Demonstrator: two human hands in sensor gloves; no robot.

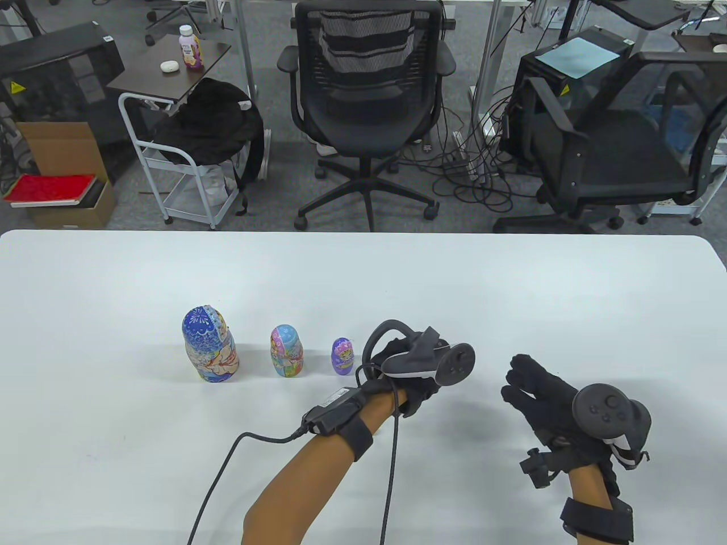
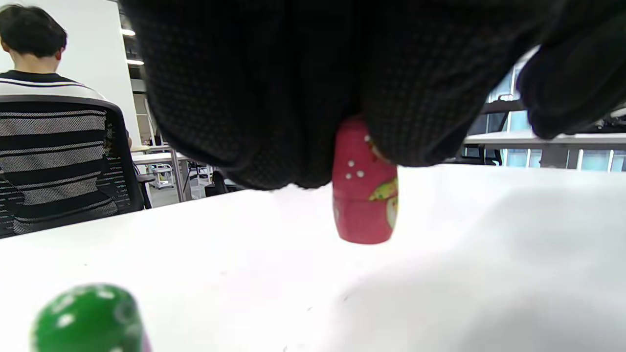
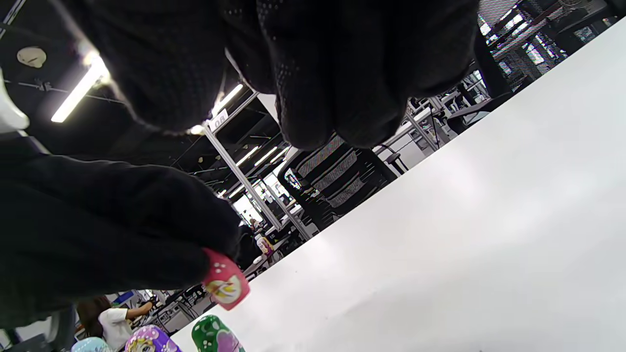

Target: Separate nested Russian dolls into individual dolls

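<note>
Three painted nesting dolls stand upright in a row on the white table (image 1: pixel 113 284), well apart from each other and stepping down in size from left to right. The largest doll (image 1: pixel 209 344) has a blue patterned head and a multicoloured body. The middle doll (image 1: pixel 287 351) is pastel blue and pink. The small purple doll (image 1: pixel 343 357) carries a painted face. All are glossy and rounded, egg-topped with flat bases, closed at the waist seam.

Just right of the purple doll, the left hand (image 1: pixel 412 369) in its black knit glove closes around a small red doll (image 2: pixel 364 190). The left wrist view shows the gloved fingers (image 2: pixel 244 98) pinching its top, its body dotted white with a pale painted figure, its base at or just above the tabletop; I cannot tell which. A green doll (image 2: pixel 88 320) with white dots stands near the red one, seen only in the wrist views.

The right hand (image 1: pixel 545 397) hovers above the table, apart from the dolls, its fingers loosely curled and holding nothing.
</note>
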